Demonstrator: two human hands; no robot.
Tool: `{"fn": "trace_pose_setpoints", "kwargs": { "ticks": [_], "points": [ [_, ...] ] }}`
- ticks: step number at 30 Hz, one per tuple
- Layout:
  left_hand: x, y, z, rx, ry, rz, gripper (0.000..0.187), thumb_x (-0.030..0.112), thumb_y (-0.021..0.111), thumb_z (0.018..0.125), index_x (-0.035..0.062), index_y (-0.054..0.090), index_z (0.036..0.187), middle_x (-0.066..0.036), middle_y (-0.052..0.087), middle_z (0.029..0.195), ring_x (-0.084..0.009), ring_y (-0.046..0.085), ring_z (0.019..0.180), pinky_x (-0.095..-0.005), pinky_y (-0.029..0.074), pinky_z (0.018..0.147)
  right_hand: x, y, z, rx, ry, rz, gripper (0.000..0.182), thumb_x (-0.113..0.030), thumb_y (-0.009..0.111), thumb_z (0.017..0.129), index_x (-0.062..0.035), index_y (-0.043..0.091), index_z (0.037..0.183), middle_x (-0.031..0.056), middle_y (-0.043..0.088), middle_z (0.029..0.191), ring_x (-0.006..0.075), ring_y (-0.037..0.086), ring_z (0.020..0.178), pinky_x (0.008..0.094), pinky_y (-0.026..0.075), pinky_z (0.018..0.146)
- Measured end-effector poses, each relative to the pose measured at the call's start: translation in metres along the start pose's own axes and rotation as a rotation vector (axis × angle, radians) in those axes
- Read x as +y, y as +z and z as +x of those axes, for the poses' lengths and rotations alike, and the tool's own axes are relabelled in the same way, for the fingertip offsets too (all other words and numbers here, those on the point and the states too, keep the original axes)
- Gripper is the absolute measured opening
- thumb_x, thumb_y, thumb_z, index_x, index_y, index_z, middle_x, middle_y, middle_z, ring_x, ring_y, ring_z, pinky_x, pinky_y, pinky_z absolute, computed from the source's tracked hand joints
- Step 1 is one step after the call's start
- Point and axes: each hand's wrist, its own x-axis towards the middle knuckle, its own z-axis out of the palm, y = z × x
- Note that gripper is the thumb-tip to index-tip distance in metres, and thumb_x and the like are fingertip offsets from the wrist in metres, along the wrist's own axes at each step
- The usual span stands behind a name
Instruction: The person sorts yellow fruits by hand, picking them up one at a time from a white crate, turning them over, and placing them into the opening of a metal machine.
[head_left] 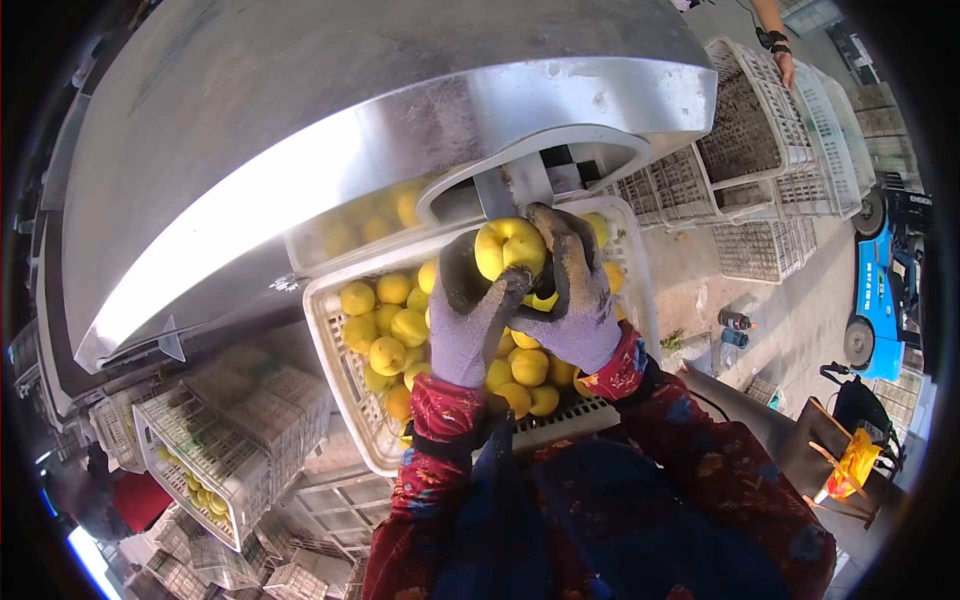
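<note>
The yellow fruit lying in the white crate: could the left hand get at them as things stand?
Probably yes. The left hand sits right above the loose yellow fruit in the open-topped white crate, with nothing between. But it shares a grip with the right hand on the raised fruit.

Yellow fruit, grey gloves, white crates

We see a bright yellow round fruit against our lilac-grey knit gloves with blackened fingertips, left hand and right hand; red floral-patterned sleeves, a white plastic lattice crate, a silvery grey metal machine housing, a blue vehicle.
</note>
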Motion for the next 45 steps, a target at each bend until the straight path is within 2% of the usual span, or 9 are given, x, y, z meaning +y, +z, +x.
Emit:
{"fn": "trace_pose_setpoints", "kwargs": {
  "ticks": [11, 18, 23, 26, 32, 34, 38, 40, 45],
  "points": [
    [-0.02, -0.014, 0.007, 0.109, 0.046, 0.175, 0.043, 0.016, 0.058, 0.1, 0.0053, 0.045, 0.14, -0.008, 0.065, 0.106, -0.0112, 0.062, 0.079, -0.0242, 0.053, 0.071, 0.036, 0.028, 0.033, 0.047, 0.195, -0.25, 0.061, -0.024, 0.073, 0.086, 0.0035, 0.043, 0.13, 0.0316, 0.053, 0.123, 0.0525, 0.054, 0.111, 0.0511, 0.05, 0.091],
    [-0.04, -0.061, -0.019, 0.189, -0.14, 0.263, 0.04, 0.015, 0.063, 0.097, 0.0025, 0.049, 0.132, -0.005, 0.062, 0.104, -0.0099, 0.058, 0.089, -0.0258, 0.051, 0.076, 0.043, 0.025, 0.074, 0.016, 0.061, -0.393, 0.056, -0.028, 0.071, 0.086, 0.0072, 0.048, 0.123, 0.0321, 0.058, 0.109, 0.0493, 0.056, 0.102, 0.056, 0.045, 0.093],
    [-0.077, -0.107, -0.016, 0.221, -0.068, 1.207, 0.061, 0.039, 0.071, 0.086, 0.0086, 0.051, 0.134, -0.021, 0.055, 0.128, -0.0368, 0.056, 0.115, -0.0466, 0.045, 0.097, 0.028, -0.007, 0.066, 0.226, 0.222, 0.093, 0.048, -0.033, 0.076, 0.085, 0.0019, 0.057, 0.112, 0.0187, 0.067, 0.094, 0.0366, 0.066, 0.09, 0.0429, 0.052, 0.08],
    [-0.099, -0.122, 0.001, 0.15, -0.254, 1.73, 0.079, 0.056, 0.068, 0.082, 0.0107, 0.045, 0.143, -0.022, 0.046, 0.142, -0.046, 0.04, 0.133, -0.0616, 0.031, 0.109, 0.036, 0.0, 0.008, -0.004, 0.226, 0.084, 0.041, -0.027, 0.076, 0.085, -0.0015, 0.058, 0.111, 0.015, 0.068, 0.096, 0.0327, 0.068, 0.088, 0.0417, 0.053, 0.079],
    [-0.103, -0.076, 0.024, 0.006, -0.46, 1.74, 0.103, 0.06, 0.071, 0.078, -0.004, 0.031, 0.148, -0.02, 0.055, 0.134, -0.0362, 0.047, 0.131, -0.0558, 0.021, 0.116, 0.121, 0.119, -0.05, -0.544, 0.377, -0.413, 0.058, -0.027, 0.075, 0.08, -0.0017, 0.047, 0.123, 0.0205, 0.057, 0.123, 0.0348, 0.067, 0.099, 0.0439, 0.056, 0.082],
    [-0.118, -0.077, 0.011, -0.062, -0.407, 1.726, 0.123, 0.055, 0.077, 0.075, -0.0148, 0.009, 0.15, -0.029, 0.059, 0.123, -0.0376, 0.056, 0.12, -0.0479, 0.027, 0.113, 0.121, 0.144, -0.049, -0.521, 0.426, -0.506, 0.066, -0.03, 0.076, 0.078, -0.0003, 0.043, 0.127, 0.0238, 0.049, 0.132, 0.0356, 0.067, 0.1, 0.0432, 0.056, 0.082],
    [-0.112, -0.107, -0.02, 0.048, -0.035, 1.578, 0.097, 0.048, 0.078, 0.076, -0.0008, 0.035, 0.147, -0.022, 0.062, 0.123, -0.0336, 0.059, 0.115, -0.0467, 0.035, 0.107, 0.112, 0.145, -0.04, -0.579, 0.531, -0.508, 0.075, -0.035, 0.077, 0.076, 0.0036, 0.042, 0.13, 0.0253, 0.047, 0.134, 0.0369, 0.066, 0.101, 0.0426, 0.055, 0.086],
    [-0.095, -0.117, -0.028, 0.187, 0.014, 1.048, 0.071, 0.039, 0.075, 0.085, 0.003, 0.045, 0.138, -0.017, 0.062, 0.121, -0.0277, 0.063, 0.109, -0.0418, 0.052, 0.092, 0.107, 0.137, -0.036, -0.528, 0.522, -0.484, 0.074, -0.035, 0.076, 0.076, 0.0044, 0.043, 0.13, 0.0245, 0.052, 0.13, 0.038, 0.066, 0.1, 0.0426, 0.054, 0.088],
    [-0.064, -0.104, -0.045, 0.079, -0.084, -0.086, 0.058, 0.043, 0.058, 0.098, 0.0008, 0.045, 0.135, -0.018, 0.056, 0.129, -0.0286, 0.059, 0.118, -0.043, 0.056, 0.094, 0.062, 0.07, -0.054, -0.374, 0.872, 0.463, 0.063, -0.022, 0.082, 0.077, -0.0006, 0.053, 0.127, 0.009, 0.064, 0.108, 0.0176, 0.065, 0.094, 0.0316, 0.055, 0.078]
  ]
}}
